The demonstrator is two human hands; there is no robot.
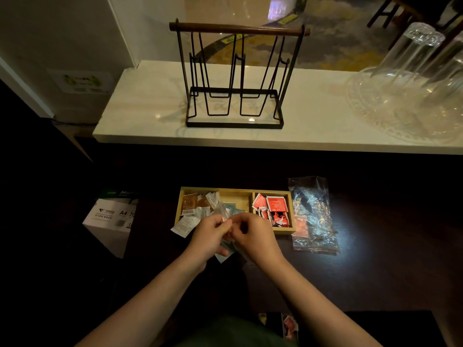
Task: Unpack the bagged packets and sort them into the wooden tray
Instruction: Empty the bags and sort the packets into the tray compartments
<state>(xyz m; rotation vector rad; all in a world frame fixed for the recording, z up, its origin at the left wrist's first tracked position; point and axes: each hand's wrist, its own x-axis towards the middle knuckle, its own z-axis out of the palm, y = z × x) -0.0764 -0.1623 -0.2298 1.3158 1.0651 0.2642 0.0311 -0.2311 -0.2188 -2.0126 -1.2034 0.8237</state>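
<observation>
1. Nearest the viewer, the left hand (209, 232) and the right hand (251, 235) meet over the dark bench (375, 271), just near of the wooden tray (235, 190). The fingers of both are curled and pinch one small clear bag (225, 249) between them; pale blue packets show through its lower end. The step in hand is judged to be opening this bag.
2. To do it well, pinch the two walls of the mouth close to its edge and part them evenly, keeping the mouth uppermost over the tray so that loosened packets fall in, not onto the bench.
3. The tray has three compartments: brown and white packets (193, 205) on the left, a few pale blue packets (231, 209) in the middle, red packets (274, 207) on the right. The blue contents seem to belong in the middle.
4. One white packet (185, 225) overhangs the tray's near-left rim and may slide off if knocked.
5. Right of the tray lie crumpled clear bags (312, 216), one with reddish contents.
6. Farther back, a white counter (150, 116) carries a wire rack (235, 76).
</observation>
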